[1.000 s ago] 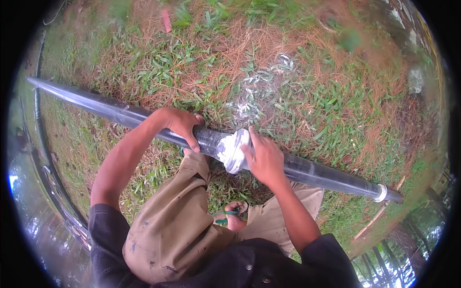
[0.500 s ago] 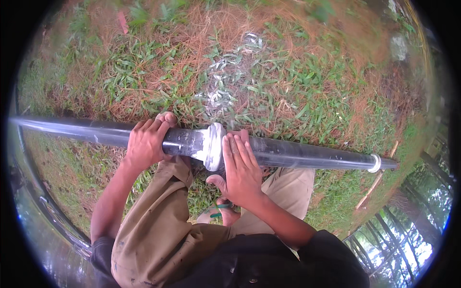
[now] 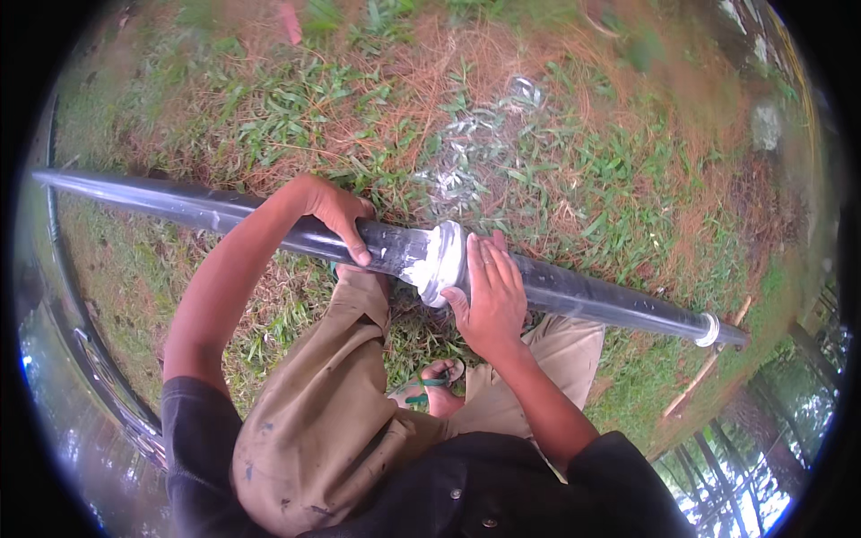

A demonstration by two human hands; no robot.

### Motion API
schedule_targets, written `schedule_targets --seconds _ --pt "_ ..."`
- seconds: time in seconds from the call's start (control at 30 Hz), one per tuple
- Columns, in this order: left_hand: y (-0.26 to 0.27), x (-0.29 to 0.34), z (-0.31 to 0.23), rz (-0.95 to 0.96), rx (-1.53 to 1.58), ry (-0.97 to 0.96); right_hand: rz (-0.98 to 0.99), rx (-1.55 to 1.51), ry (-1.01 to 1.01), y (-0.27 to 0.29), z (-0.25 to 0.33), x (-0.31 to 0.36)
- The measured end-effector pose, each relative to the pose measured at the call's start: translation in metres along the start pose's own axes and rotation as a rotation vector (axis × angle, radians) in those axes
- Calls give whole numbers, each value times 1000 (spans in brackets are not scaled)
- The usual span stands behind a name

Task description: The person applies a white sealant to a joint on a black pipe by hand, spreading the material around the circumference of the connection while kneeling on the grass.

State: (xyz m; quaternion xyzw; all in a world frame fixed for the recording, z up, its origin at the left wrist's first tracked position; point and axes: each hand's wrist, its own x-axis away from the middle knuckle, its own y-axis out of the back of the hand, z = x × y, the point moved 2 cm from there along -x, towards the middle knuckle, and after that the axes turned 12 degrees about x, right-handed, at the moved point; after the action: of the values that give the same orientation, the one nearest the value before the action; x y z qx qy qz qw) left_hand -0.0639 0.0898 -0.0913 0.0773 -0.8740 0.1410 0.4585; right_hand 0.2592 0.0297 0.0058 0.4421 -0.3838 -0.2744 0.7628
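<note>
A long dark pole point(image 3: 610, 302) runs across in front of me, over my bent legs. Around its middle sits a bulging collar point(image 3: 447, 260) painted white and silver, with pale smears on the pole just left of it. My left hand point(image 3: 341, 215) grips the pole left of the collar, thumb on the near side; its fingers are hidden behind. Pressed against the pole at the collar's right side is my right hand point(image 3: 491, 296), fingers long and close together, thumb at the collar's edge. A reddish-brown strip point(image 3: 499, 238) shows from under its fingertips, mostly covered.
A narrow white ring point(image 3: 708, 330) circles the pole near its right end, beside a stick point(image 3: 695, 381) on the ground. White marks point(image 3: 471, 148) streak the grass beyond the collar. Dark curved bars point(image 3: 94, 341) lie at the left. My sandalled foot point(image 3: 439, 387) rests below.
My left hand has turned over on the pole, its forearm now arching above it. The collar and my right hand appear further right in view, and the pole slants more.
</note>
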Motion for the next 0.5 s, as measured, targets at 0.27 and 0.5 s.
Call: schedule_targets --seconds 0.27,0.5 --pt "-11 -2 -5 0 144 20 445 -180 -152 28 -21 -54" --pt "-35 24 -6 -303 22 21 -110 100 105 6 25 22"
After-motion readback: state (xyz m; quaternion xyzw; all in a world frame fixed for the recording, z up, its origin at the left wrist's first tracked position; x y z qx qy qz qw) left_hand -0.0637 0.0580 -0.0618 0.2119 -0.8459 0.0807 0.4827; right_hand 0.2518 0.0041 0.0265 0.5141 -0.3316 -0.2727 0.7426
